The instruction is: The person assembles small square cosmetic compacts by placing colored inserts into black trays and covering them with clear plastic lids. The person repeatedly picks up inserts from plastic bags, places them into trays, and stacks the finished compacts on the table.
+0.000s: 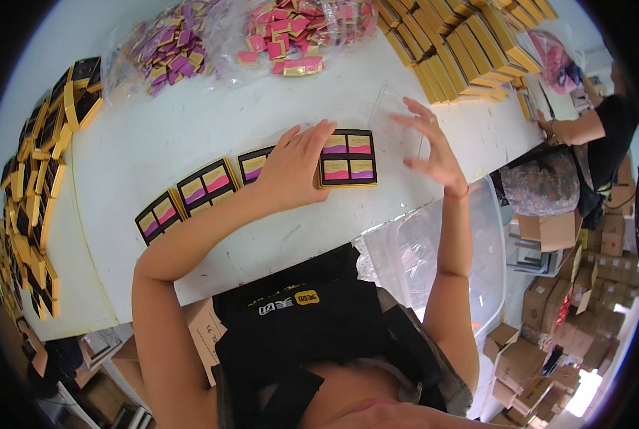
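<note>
My left hand (294, 168) spans the left side of a black box with a gold edge (348, 174), fingers at its far edge and thumb at its near edge. Pink, purple and gold packets sit in the box's compartments; its left part is hidden under the hand. Just to the right, my right hand (437, 154) is curved, thumb and fingers apart around a clear plastic lid (394, 118). The lid is tilted and hard to see, beside the box. Similar filled boxes (206, 184) stand in a row to the left, one partly behind my left hand.
Clear bags of purple packets (180, 61) and pink packets (284, 36) lie at the back of the white table (262, 243). Gold-edged boxes (37, 186) are piled at left, more stacks (462, 53) at back right. A person (584, 136) works at right, near cartons (541, 304) and a translucent tub (469, 250).
</note>
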The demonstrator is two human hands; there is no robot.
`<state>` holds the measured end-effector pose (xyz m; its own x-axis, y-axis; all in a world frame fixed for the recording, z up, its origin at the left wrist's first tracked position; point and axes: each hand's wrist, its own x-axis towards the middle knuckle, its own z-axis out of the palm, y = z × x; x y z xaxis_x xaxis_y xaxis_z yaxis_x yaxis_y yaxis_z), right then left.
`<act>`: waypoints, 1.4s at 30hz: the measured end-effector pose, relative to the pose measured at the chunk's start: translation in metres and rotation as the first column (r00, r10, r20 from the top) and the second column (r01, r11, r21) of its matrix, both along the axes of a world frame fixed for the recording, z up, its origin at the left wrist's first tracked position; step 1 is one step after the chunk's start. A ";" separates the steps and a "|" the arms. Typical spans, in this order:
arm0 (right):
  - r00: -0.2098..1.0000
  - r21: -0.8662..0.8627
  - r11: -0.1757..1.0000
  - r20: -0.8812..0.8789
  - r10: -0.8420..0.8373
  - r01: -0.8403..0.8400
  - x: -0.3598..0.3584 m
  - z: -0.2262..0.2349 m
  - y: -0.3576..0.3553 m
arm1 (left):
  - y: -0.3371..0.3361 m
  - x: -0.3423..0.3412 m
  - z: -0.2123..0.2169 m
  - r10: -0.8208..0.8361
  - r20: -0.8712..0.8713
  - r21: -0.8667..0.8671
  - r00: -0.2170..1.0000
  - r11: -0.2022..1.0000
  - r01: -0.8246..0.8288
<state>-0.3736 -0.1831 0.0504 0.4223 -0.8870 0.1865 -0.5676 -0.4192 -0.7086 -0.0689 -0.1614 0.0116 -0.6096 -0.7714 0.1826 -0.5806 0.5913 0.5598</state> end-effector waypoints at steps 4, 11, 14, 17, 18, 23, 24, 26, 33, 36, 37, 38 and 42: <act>0.971 -0.080 0.967 -0.027 0.239 -0.240 0.042 0.008 0.036 | -0.012 0.002 0.009 -0.047 -0.009 0.134 0.999 0.990 0.048; 0.563 0.038 0.959 0.803 -0.196 0.280 0.039 -0.006 0.037 | -0.013 0.002 0.007 -0.075 0.020 0.088 0.997 0.993 0.073; 0.742 0.231 0.973 0.654 -0.147 -0.010 0.035 -0.023 0.020 | -0.014 0.000 0.006 -0.068 0.001 0.104 0.998 0.992 0.068; 0.809 0.240 0.966 0.547 -0.215 0.095 0.051 -0.038 0.007 | -0.012 0.000 0.006 -0.041 -0.026 0.110 0.999 0.993 0.044; 0.804 0.238 0.960 0.537 -0.254 0.144 0.059 -0.043 0.007 | -0.011 0.000 0.005 -0.027 -0.021 0.132 0.999 0.991 0.029; 0.772 0.175 0.929 0.518 -0.367 0.325 0.079 -0.063 0.003 | -0.011 0.002 0.015 0.000 0.054 0.268 0.999 0.963 -0.015; 0.806 0.082 0.936 0.486 -0.338 0.343 0.078 -0.068 -0.002 | -0.010 0.001 0.014 0.012 0.049 0.245 0.999 0.969 -0.024; 0.859 0.026 0.925 0.363 -0.362 0.379 0.073 -0.067 0.000 | -0.008 -0.001 0.012 0.024 0.042 0.196 0.999 0.980 -0.032; 0.934 -0.389 0.850 0.178 -0.310 0.356 0.075 -0.053 0.008 | -0.007 -0.014 0.015 -0.058 0.174 -0.002 0.983 0.998 0.059; 0.899 -0.491 0.755 0.284 -0.333 0.434 0.050 -0.036 0.047 | -0.008 -0.014 0.022 -0.089 0.245 0.033 0.965 0.996 0.083; 0.839 -0.479 0.689 0.335 -0.429 0.544 0.033 -0.039 0.064 | -0.005 -0.014 0.019 -0.089 0.250 0.010 0.964 0.996 0.090; 0.762 -0.455 0.611 0.386 -0.520 0.648 0.011 -0.047 0.088 | -0.004 -0.016 0.016 -0.094 0.257 -0.007 0.962 0.995 0.099; 0.244 -0.260 0.160 0.335 -0.910 0.952 -0.115 -0.122 0.183 | 0.001 -0.017 0.009 -0.097 0.296 -0.072 0.950 0.990 0.124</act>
<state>-0.4888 -0.0001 -0.0718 -0.7072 -0.4550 0.5412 -0.6679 0.1786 -0.7225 -0.0858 -0.1608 0.0210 -0.7271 -0.6847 0.0494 -0.6383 0.7007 0.3187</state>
